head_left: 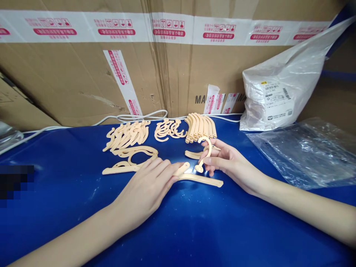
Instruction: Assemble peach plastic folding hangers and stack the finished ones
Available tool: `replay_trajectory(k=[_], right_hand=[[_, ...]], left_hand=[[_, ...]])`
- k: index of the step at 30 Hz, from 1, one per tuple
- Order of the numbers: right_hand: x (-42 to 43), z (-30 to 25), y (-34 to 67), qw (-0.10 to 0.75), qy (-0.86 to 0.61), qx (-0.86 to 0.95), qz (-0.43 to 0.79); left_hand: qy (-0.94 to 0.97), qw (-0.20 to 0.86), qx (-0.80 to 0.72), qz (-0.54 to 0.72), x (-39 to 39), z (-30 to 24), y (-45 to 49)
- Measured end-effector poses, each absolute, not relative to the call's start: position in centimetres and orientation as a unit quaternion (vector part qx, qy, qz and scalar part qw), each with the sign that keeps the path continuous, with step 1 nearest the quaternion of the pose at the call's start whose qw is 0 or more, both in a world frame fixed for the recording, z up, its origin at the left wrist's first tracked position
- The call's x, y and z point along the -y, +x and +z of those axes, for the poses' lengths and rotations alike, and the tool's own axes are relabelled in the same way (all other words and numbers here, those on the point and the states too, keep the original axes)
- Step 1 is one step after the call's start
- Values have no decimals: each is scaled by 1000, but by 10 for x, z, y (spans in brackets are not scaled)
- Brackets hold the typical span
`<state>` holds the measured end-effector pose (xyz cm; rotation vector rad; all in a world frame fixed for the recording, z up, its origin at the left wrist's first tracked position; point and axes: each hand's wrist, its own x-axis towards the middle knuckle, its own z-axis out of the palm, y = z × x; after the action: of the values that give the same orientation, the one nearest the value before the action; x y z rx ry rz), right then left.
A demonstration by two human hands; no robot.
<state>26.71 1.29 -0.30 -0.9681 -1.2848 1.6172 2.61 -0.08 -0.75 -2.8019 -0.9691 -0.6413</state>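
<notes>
My left hand (151, 181) is closed on a pale beige hanger arm (183, 169), whose rounded end with a hole sticks out past the fingertips. Below it, a longer beige bar (204, 180) extends to the right on the blue table; the left hand covers its other end. Between the fingers of my right hand (229, 159) a beige hanger hook (209, 150) stands upright, its round foot close to the end of the hanger arm but apart from it. Behind the right fingers lies another curved piece (191, 154), partly hidden. Folded hanger pieces (141, 149) lie beyond my left hand.
Along the back of the blue table (178, 230) sit a pile of curved arms (130, 135), a heap of hooks (168, 129) and a neat stack of arms (200, 126). A white cable (133, 116) runs behind them, before cardboard boxes (83, 74). A plastic bag (272, 92) stands right.
</notes>
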Motion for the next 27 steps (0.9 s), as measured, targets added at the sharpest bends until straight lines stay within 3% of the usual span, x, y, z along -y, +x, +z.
replay_trajectory(k=[27], right_hand=[[-17,-6,269,379,-364,537,659]], left_hand=[[-931,56,271,-237,-1,-7,30]])
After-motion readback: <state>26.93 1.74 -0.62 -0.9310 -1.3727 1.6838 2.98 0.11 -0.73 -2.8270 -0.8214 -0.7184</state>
